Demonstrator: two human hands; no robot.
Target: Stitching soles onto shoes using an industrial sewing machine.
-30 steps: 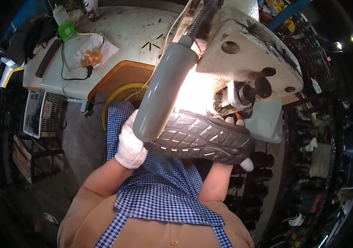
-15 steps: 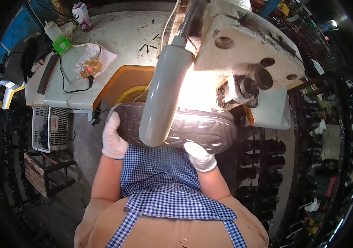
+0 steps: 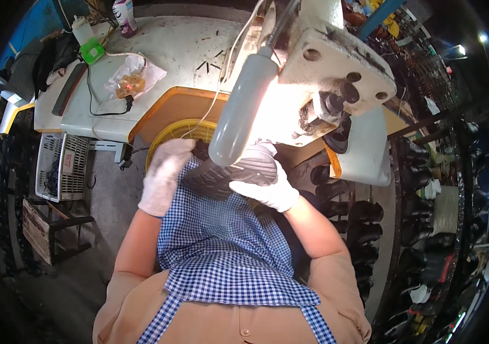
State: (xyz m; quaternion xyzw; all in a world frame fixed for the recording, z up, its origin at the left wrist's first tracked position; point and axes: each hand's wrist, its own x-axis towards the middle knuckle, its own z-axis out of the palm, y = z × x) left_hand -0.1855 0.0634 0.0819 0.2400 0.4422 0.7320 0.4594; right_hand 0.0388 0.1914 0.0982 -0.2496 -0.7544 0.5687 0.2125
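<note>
A black shoe is tilted in front of my apron, its ridged sole facing me. My right hand, in a white glove, is closed round one end of it, with the thumb across the sole. At the other end my gloved left hand has its fingers bent over a dark edge of the shoe; their tips are partly hidden. The grey lamp hangs just above the shoe and covers part of it. Behind it stands the off-white head of a sewing machine, its lower part lost in glare.
A white worktable carries a bottle, a green-based bottle and a plug adapter. Below are a yellow basket, a white crate and a wooden stool. Racks of dark shoes stand at right.
The shoe has come away from the machine towards me and turned, so its sole shows. My right hand has shifted round its end; my left fingers have moved over its edge. The view has shifted slightly.
</note>
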